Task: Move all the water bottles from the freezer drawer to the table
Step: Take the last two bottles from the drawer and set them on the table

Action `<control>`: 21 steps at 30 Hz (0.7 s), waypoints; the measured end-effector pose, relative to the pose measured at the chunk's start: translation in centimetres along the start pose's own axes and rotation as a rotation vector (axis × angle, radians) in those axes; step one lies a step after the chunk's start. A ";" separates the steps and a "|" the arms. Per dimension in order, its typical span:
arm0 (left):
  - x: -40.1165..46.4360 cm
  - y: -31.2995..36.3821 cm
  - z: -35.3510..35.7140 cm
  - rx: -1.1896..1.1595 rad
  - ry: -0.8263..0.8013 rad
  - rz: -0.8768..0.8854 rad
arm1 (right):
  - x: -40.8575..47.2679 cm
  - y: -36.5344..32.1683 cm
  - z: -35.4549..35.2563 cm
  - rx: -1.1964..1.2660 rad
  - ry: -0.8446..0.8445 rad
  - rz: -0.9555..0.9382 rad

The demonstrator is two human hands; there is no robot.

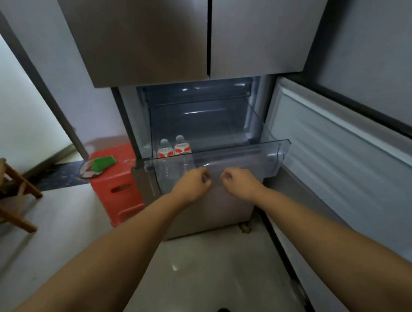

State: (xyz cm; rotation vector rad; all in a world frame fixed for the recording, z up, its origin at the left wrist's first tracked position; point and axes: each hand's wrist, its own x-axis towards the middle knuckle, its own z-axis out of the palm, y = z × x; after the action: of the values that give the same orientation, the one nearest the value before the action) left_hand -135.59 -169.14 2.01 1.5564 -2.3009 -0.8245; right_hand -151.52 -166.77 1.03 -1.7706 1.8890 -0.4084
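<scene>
A clear plastic freezer drawer (pixel 243 154) stands pulled out from the lower fridge compartment. Two water bottles with red-and-white labels stand upright in its left front corner, the left bottle (pixel 165 150) beside the right bottle (pixel 181 145). My left hand (pixel 194 183) and my right hand (pixel 239 180) are side by side at the middle of the drawer's front wall. Both have curled fingers and appear to grip the drawer's front. No table shows in this view.
The freezer door (pixel 350 161) hangs open on the right. A red plastic stool (pixel 117 185) with a green object (pixel 103 162) on it stands left of the fridge. A wooden chair (pixel 7 194) is at far left. Upper fridge doors (pixel 192 31) are closed.
</scene>
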 end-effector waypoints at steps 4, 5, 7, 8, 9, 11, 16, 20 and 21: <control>4.8 1.1 -1.9 -0.041 0.137 -0.011 | 5.4 -0.7 -3.1 0.065 0.102 -0.079; 6.1 1.1 -2.5 -0.042 0.167 -0.025 | 6.7 -1.1 -3.6 0.090 0.115 -0.090; 8.1 1.0 -3.8 -0.054 0.226 -0.060 | 8.9 -1.9 -4.2 0.111 0.128 -0.125; 9.4 0.7 -4.3 -0.061 0.251 -0.095 | 10.4 -2.2 -4.3 0.116 0.128 -0.134; 10.3 0.3 -4.9 -0.058 0.267 -0.130 | 11.6 -2.4 -4.3 0.125 0.121 -0.141; 12.1 -1.2 -5.6 -0.007 0.238 -0.223 | 13.8 -2.8 -4.0 0.154 0.089 -0.136; 16.1 -6.5 -5.4 0.116 0.013 -0.512 | 20.0 -2.8 -2.0 0.057 -0.077 -0.049; 18.6 -8.8 -4.3 0.159 -0.165 -0.592 | 23.7 -3.0 0.1 0.021 -0.393 0.044; 18.7 -8.7 -3.7 0.179 -0.213 -0.580 | 23.8 -2.9 0.5 0.019 -0.457 0.084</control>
State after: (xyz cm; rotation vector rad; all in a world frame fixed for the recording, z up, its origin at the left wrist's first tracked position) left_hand -134.56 -189.65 -2.04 2.3804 -2.1196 -0.9668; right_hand -149.19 -190.53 -1.61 -1.5982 1.6172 0.0140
